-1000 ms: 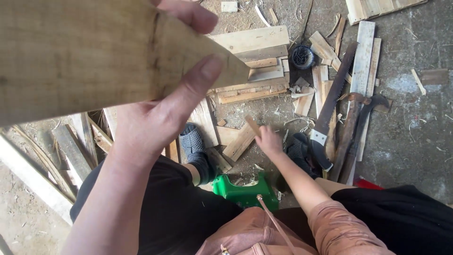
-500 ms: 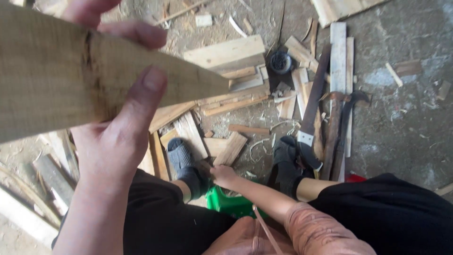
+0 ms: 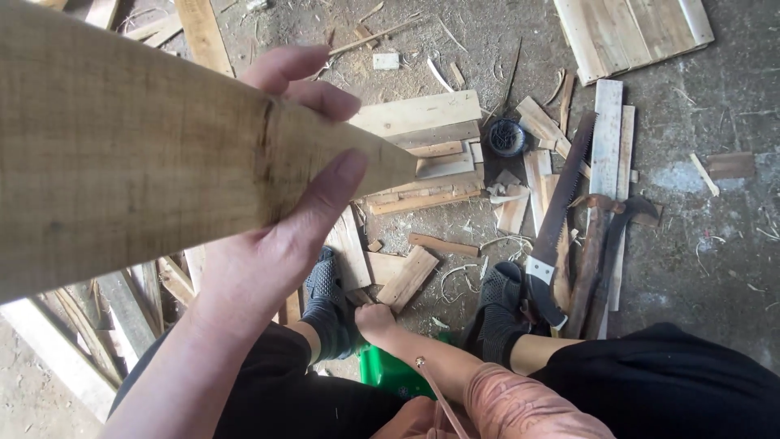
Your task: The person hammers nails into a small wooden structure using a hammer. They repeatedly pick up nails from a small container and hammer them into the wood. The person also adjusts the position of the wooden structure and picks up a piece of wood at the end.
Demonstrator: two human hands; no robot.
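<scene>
A long, pale, rough-sawn wooden board (image 3: pixel 130 154), tapered to a blunt point at its right end, is held up close to the camera and fills the upper left of the view. It is clamped in the grip of the left hand (image 3: pixel 268 236): the thumb is pressed across the near face just short of the point, and the fingers (image 3: pixel 313 93) are curled over the far edge. A dark line is seen across the board beside the thumb.

The right hand (image 3: pixel 375 319) is lowered to the concrete floor (image 3: pixel 699 260) between the two feet, with the fingers curled inward; whether anything is clasped in it cannot be told. Its forearm is covered by a pinkish patterned sleeve (image 3: pixel 520 406). The hand is flanked by a dark perforated shoe (image 3: pixel 329 305) on the left and a second dark shoe (image 3: pixel 497 305) on the right. A green plastic object (image 3: pixel 390 372) is partly hidden below the hand.

Just beyond the hand, short offcuts of light wood (image 3: pixel 406 276) are scattered on the floor. Further out, a stack of pale planks (image 3: pixel 422 122) is seen, with a small round black object (image 3: pixel 507 136) beside it. To the right, a hand saw with a dark toothed blade (image 3: pixel 556 219) is laid next to a rusty claw hammer (image 3: pixel 591 260) and narrow slats (image 3: pixel 605 138). A slatted wooden panel (image 3: pixel 634 28) is laid at the top right.
</scene>
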